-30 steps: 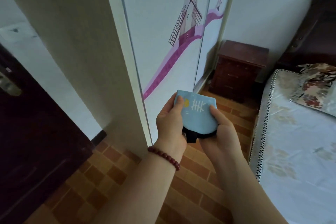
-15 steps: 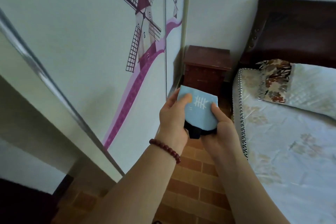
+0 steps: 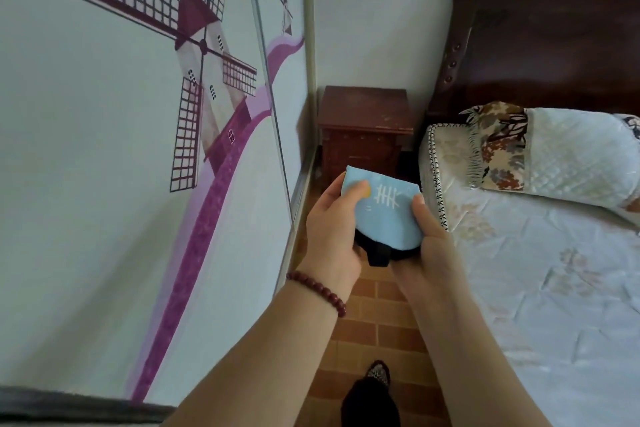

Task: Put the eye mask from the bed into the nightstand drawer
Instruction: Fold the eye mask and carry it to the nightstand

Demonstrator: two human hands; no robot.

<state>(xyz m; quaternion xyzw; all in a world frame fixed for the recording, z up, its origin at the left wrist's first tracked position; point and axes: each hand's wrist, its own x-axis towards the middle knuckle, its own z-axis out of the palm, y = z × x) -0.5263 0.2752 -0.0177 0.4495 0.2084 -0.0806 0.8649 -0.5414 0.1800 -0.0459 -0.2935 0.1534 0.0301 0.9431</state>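
Two hands on one item, mid-air over the brick-tile floor [image 3: 377, 322]. Far left: sliding door [image 3: 104, 218] with a purple windmill mural. Left hand [image 3: 332, 236], bead bracelet [image 3: 317, 291] at the wrist, grips the left edge of the eye mask [image 3: 384, 215], thumb curled on top. Mask is light blue with white lash marks, folded, black strap hanging below between the palms. Right hand [image 3: 429, 246] holds the right edge, thumb pressed on the blue face. Mask sits in front of the nightstand [image 3: 363, 114], not touching it; the nightstand stands in the corner between door and bed, front in shadow, drawer state not readable. Right: bed [image 3: 554, 305] with pale quilted cover, pillow [image 3: 571, 156] against the dark headboard [image 3: 554, 45]. Bottom centre: one shoe [image 3: 378, 373] on the tiles.
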